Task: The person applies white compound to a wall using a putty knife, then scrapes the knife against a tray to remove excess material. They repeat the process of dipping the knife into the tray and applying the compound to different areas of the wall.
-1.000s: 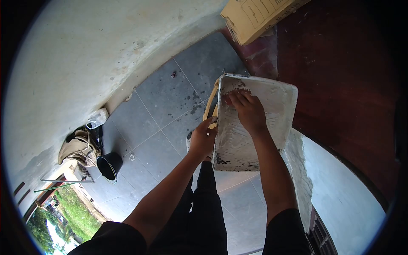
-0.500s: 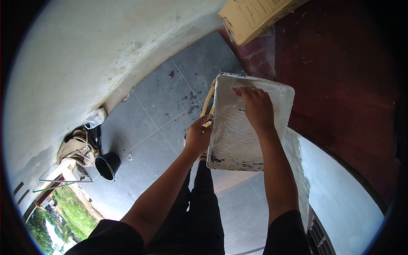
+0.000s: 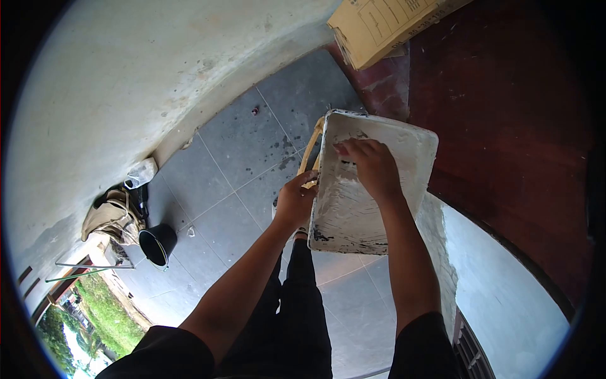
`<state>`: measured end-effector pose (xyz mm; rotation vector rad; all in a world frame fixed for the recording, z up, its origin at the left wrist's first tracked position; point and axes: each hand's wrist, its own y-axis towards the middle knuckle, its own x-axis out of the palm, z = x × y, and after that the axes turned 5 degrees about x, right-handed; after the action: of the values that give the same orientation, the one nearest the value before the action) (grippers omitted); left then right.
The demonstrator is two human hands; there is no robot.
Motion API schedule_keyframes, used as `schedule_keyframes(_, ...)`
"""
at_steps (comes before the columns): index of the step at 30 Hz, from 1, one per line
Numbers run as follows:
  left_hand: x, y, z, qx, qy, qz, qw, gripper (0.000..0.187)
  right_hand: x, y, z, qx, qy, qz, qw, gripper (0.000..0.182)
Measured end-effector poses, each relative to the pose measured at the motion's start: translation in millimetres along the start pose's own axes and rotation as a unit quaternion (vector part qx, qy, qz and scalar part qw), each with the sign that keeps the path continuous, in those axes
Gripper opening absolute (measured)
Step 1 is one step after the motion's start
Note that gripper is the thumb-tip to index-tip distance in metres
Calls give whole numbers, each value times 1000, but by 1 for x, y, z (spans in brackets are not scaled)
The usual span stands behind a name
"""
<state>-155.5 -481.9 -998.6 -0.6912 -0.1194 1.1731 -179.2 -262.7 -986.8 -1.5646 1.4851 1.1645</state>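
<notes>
A person stood on a grey tiled floor (image 3: pixel 240 164) and held a white paint tray (image 3: pixel 404 158) out at about waist height, its inside caked with pale, half-dried paint. The left hand (image 3: pixel 295 201) was closed round the tray's near left edge, thumb and fingers pinching the rim, and appeared to bear all of the tray's weight. The right hand (image 3: pixel 372 165) lay inside the tray, fingers spread and pressed flat against the ribbed slope, gripping nothing. A tan strap or handle (image 3: pixel 309 155) showed just beyond the left hand, behind the tray's edge; what it belonged to could not be made out.

A black bucket (image 3: pixel 158 243) stood well off to the left of the left hand, beside a heap of bags (image 3: pixel 110 215) against the wall. A cardboard box (image 3: pixel 379 25) sat beyond the right hand.

With only one edge gripped, a hard push from the right hand could have twisted the tray out of that pinch and dropped it onto the tiles; wet paint would have made the rim slippery.
</notes>
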Motion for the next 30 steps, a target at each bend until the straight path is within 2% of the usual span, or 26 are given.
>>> schedule_keyframes(1,-2,0,1,4,2,-4,1000,39,2,-4,-5,3,2,2,1000,32)
schedule_keyframes(4,-2,2,-4,17,-4,-8,1000,40,9,-42,-21,-27,107,-105,988,29)
schedule_keyframes(5,-2,2,-3,18,-8,-8,1000,40,3,-61,-30,-28,103,-106,989,29)
schedule_keyframes(7,-2,2,-2,13,5,-6,1000,40,-9,-87,-46,-37,12,-118,992,30)
schedule_keyframes(11,-2,0,3,-3,13,-4,1000,41,-27,-59,-33,-30,-2,-134,991,36)
schedule_keyframes(13,-2,1,1,1,-9,-4,1000,41,-17,-23,-10,-25,-16,-41,999,38)
schedule_keyframes(14,-1,2,-1,2,-6,-5,1000,41,-10,-13,-3,-23,-14,-39,999,38)
schedule_keyframes(16,-1,3,-5,25,-7,1,1000,41,7,-6,6,-79,-16,-71,994,38)
schedule_keyframes(19,1,4,-7,56,4,18,998,40,8,-49,-2,-81,29,-120,989,38)
schedule_keyframes(20,1,2,-4,56,0,17,998,40,0,-65,-7,-79,-2,-166,983,37)
schedule_keyframes(21,-2,1,3,27,9,2,1000,40,-7,-78,-10,-80,-6,-168,983,37)
schedule_keyframes(22,-3,1,5,-2,18,-13,1000,40,-14,-89,-15,-94,6,-153,984,37)
schedule_keyframes(25,0,1,0,1,3,-4,1000,40,-23,-71,-15,-104,18,-119,987,32)
schedule_keyframes(27,0,3,0,-1,8,-4,1000,40,-24,-36,-3,-49,-28,-80,995,28)
schedule_keyframes(28,-1,2,-2,-3,12,-4,1000,41,-21,-27,1,-49,-25,-80,995,28)
schedule_keyframes(30,1,2,-6,17,17,7,1000,41,-16,-16,4,9,-6,-40,999,25)
